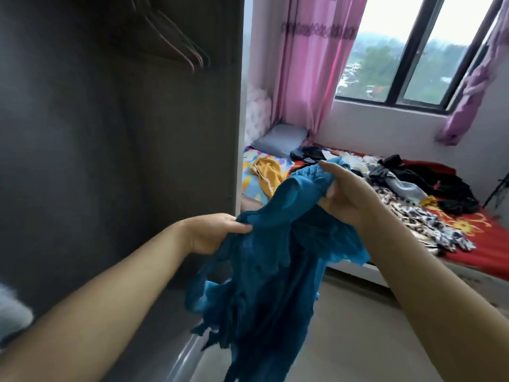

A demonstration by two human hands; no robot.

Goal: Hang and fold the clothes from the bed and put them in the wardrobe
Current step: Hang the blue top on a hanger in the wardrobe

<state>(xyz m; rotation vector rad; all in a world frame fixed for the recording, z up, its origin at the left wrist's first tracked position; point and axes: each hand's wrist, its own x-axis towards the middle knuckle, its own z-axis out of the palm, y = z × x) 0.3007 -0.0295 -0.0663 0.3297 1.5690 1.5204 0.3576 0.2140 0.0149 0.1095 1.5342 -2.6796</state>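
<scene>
Item: teal garment [264,260], thin crinkled fabric with ruffled, scalloped edges, possibly lace-trimmed; exact cut not readable while bunched. Location: held in the air between both hands, in front of the open wardrobe [110,161] and just short of the bed [482,244], its lower part hanging towards the floor. Left hand [212,232]: fingers curled around a gathered fold at the garment's left edge. Right hand [338,194]: thumb and fingers pinching an upper hem or neckline, raised higher than the left. Handling, by judgement: very light, limp, no stiffness; it drapes and collapses on itself, so it needs spreading before it goes on a hanger; the sheer weave and frilled edges look liable to snag or stretch if pulled hard. Best hold: the shoulder seams or neckline, one in each hand, so the body falls straight. Hangers [190,56]: thin, wire-like, pinkish, hanging in a group at the top of the wardrobe's dark interior. Remaining stock on bed: mustard-yellow piece [268,172], black heap [435,183], grey piece [405,186], black-and-white patterned cloth [429,219], all soft and crumpled, lying on a red printed sheet. Also present: grey pillow [281,139], pink curtain [311,64].
</scene>
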